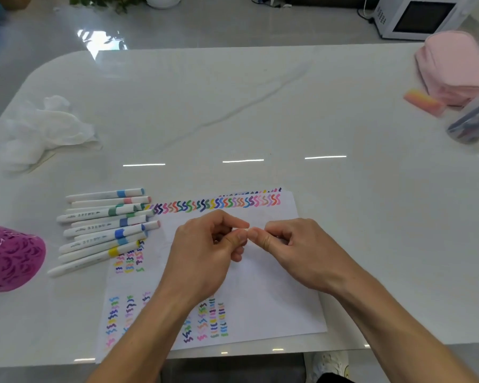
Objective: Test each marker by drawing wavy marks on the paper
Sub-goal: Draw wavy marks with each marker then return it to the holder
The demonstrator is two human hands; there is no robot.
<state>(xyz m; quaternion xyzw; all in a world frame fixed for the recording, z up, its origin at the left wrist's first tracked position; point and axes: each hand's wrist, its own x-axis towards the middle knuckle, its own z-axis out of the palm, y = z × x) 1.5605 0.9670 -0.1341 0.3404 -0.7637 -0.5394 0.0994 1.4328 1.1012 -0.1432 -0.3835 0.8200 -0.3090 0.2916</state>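
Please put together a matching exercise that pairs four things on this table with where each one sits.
Things:
1. pile of markers
2. pink pouch
3. crumpled tissue
4. magenta cup

Places:
A. far right corner of the table
B. at the left edge, nearest the person
C. just left of the paper, overlapping its edge
D. left side, farther back than the markers

Pairs: 1-C, 2-A, 3-D, 4-B

White markers (coloured bands) lie heaped beside the paper covered in wavy marks.
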